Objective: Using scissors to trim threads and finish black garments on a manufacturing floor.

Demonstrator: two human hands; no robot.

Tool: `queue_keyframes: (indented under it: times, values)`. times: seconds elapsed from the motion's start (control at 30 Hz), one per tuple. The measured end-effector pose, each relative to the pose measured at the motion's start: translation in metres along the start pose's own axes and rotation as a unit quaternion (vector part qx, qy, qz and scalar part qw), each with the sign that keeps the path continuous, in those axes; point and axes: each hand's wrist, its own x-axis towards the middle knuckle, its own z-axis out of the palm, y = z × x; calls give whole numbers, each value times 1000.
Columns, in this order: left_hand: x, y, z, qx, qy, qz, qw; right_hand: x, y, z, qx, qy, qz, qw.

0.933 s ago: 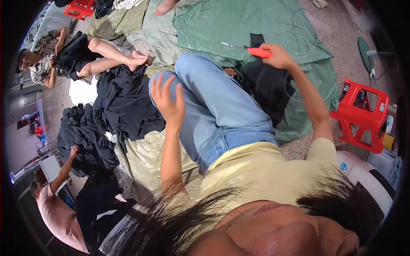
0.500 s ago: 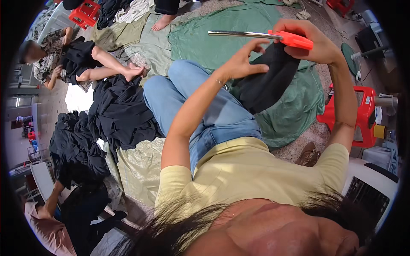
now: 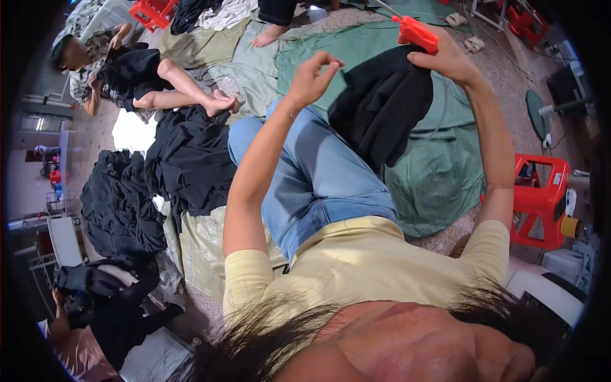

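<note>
Head view: the right hand (image 3: 449,60) is raised, closed around a red tool (image 3: 417,33), with a black garment (image 3: 382,108) hanging just below it over the green tarp (image 3: 439,178). The left hand (image 3: 312,79) is lifted beside the garment, thumb and fingertips pinched together, apparently on nothing.
</note>
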Motion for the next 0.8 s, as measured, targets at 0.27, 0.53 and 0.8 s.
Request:
queue_keyframes:
  times: [0.27, 0.53, 0.8]
  values:
    - [7, 33, 24, -56, -29, 87, 994, 26, -54, 21, -53, -105, -117, 986]
    - [-38, 0, 28, -61, 117, -48, 990, 29, -27, 46, 20, -36, -26, 999]
    - [22, 85, -43, -142, 2, 66, 988, 53, 14, 96, 198, -32, 36, 979]
